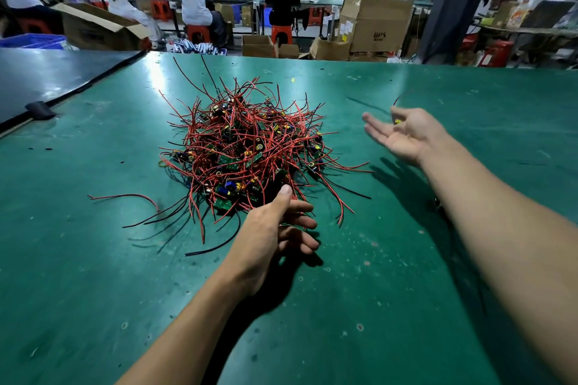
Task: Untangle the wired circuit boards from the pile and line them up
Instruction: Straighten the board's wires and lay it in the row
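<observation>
A tangled pile of small green circuit boards (240, 150) with red and black wires lies in the middle of the green table (391, 275). My left hand (275, 228) is at the pile's near edge; its thumb tip touches the wires and its fingers are loosely curled, holding nothing that I can make out. My right hand (403, 134) hovers, blurred, to the right of the pile with the palm up and fingers stretched left. Its thumb pinches a wired circuit board (398, 121) with a yellow part; the board's thin wires trail up and away, smeared by motion.
A darker mat (47, 78) adjoins the table at the far left, with a black clip (40, 110) at the seam. One loose red wire (125, 197) lies left of the pile. Beyond the far edge are cardboard boxes (375, 25), red stools and seated people.
</observation>
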`<state>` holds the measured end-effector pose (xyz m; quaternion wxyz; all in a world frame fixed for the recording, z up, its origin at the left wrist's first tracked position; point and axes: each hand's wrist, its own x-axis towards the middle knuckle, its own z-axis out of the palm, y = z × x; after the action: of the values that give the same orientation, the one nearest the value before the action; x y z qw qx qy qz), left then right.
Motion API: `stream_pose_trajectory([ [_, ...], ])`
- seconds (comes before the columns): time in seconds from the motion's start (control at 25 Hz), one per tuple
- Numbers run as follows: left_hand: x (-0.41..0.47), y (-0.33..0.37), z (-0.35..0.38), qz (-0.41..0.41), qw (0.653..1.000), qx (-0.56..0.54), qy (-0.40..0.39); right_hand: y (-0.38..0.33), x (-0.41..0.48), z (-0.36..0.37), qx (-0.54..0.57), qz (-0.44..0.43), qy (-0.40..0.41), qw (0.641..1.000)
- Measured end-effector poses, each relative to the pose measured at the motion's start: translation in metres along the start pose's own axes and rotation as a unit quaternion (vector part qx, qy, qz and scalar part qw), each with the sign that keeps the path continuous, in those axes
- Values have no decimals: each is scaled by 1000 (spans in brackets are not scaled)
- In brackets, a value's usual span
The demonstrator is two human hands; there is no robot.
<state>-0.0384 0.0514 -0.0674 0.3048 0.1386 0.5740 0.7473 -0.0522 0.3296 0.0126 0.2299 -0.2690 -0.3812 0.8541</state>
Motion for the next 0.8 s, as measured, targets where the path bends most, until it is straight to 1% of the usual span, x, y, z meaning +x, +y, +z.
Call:
stream_pose_trajectory([
  [0.04,0,0,0,0,1000,1,-1,12,1,-5,-94,26,4,995],
  [0.08,0,0,0,1,1000,2,-2,30,-2,-11,-197,39,12,980],
  [0.12,0,0,-1,1,1000,4,-4,49,-6,-17,-276,24,19,961],
  [0.16,1,0,-1,2,1000,7,-5,66,-8,-24,-330,-15,23,944],
  [0.24,1,0,-1,5,1000,12,-7,88,-12,-36,-402,-114,34,908],
  [0.32,0,0,-1,7,1000,13,-9,96,-18,-39,-457,-183,36,870],
  [0.4,-2,0,1,8,1000,12,-11,100,-26,-36,-542,-231,30,808],
  [0.44,-3,1,1,8,1000,12,-11,103,-31,-33,-583,-242,17,776],
  [0.48,-3,1,2,10,1000,13,-10,106,-37,-30,-615,-238,-1,752],
  [0.56,-5,1,2,14,1000,18,-10,112,-44,-23,-669,-210,-28,713],
  [0.64,-6,2,2,19,999,28,-9,116,-50,-18,-715,-202,-20,669],
  [0.68,-7,2,2,22,999,35,-8,118,-54,-17,-722,-204,-14,661],
  [0.72,-7,1,3,24,999,39,-6,119,-56,-16,-719,-202,-8,665],
  [0.8,-6,1,4,26,999,42,-2,115,-62,-17,-682,-184,-3,708],
])
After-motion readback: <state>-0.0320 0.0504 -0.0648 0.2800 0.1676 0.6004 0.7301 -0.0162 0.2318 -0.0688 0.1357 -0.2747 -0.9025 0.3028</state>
